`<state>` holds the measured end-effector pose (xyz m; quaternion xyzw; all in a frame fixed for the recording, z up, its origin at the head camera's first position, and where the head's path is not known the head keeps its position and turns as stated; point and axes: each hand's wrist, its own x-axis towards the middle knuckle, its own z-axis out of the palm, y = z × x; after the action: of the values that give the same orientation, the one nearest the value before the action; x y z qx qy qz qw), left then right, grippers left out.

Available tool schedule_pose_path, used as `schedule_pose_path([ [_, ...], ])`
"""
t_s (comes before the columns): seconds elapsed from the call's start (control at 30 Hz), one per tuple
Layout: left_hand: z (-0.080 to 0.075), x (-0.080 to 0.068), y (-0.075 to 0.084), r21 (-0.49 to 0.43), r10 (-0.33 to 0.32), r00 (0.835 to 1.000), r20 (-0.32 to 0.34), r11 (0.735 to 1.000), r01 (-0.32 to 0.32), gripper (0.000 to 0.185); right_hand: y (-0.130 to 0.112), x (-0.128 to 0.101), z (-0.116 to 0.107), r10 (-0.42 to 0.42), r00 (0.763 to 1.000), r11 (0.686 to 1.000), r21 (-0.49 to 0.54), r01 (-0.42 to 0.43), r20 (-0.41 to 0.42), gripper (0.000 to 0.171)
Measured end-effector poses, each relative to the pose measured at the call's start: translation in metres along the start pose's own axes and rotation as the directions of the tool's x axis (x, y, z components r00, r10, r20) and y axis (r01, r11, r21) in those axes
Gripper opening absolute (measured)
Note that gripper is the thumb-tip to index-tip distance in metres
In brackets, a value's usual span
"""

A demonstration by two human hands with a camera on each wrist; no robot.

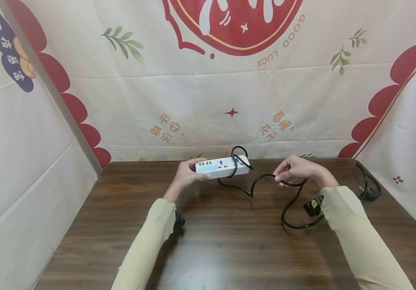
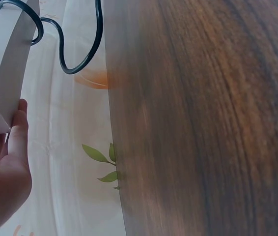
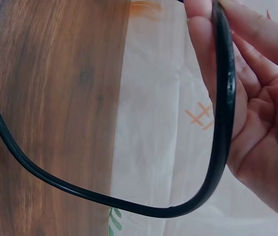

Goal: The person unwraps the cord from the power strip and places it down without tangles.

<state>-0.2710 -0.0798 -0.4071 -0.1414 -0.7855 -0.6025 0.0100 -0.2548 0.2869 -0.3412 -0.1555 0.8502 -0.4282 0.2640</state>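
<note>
Nearest, the right sleeve (image 1: 363,241), cropped below, hides part of the cord (image 3: 225,98) short of its plug (image 1: 371,194) on the table (image 1: 215,249). Farther off, the right hand (image 1: 296,170) pinches the cord between thumb and fingertips, while the left hand (image 1: 185,175), its fingers partly hidden, grips one end of the strip (image 1: 206,168) at the table's far edge, a cord loop obscuring some sockets. Behind hangs the cloth (image 1: 193,94), its red emblem (image 1: 242,40) cut off above.

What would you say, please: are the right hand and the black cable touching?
Touching. The right wrist view shows it: the right hand pinches the black cable near the picture's top edge, with no gap there.
</note>
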Motion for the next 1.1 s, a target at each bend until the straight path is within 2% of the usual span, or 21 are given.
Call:
schedule_pose_path([
  [0.47,-0.001,0.001,0.002,-0.014,-0.019,1.0,0.009,1.0,0.02,0.053,0.007,0.017,0.002,0.028,0.995,1.0,-0.012,-0.029,-0.092,0.027],
  [0.7,0.0,0.002,0.0,-0.021,0.0,1.0,0.016,1.0,0.0,0.053,0.011,0.025,0.001,0.033,0.993,0.999,-0.01,-0.034,-0.116,0.023],
  [0.8,0.0,0.002,0.0,-0.019,0.005,1.0,0.018,1.0,-0.005,0.053,0.013,0.028,-0.001,0.038,0.99,0.998,-0.05,-0.045,-0.136,0.025],
  [1.1,0.001,0.001,0.0,-0.014,0.007,1.0,0.028,1.0,-0.007,0.053,0.009,0.035,-0.004,0.121,0.97,0.977,-0.145,-0.154,-0.213,0.024],
])
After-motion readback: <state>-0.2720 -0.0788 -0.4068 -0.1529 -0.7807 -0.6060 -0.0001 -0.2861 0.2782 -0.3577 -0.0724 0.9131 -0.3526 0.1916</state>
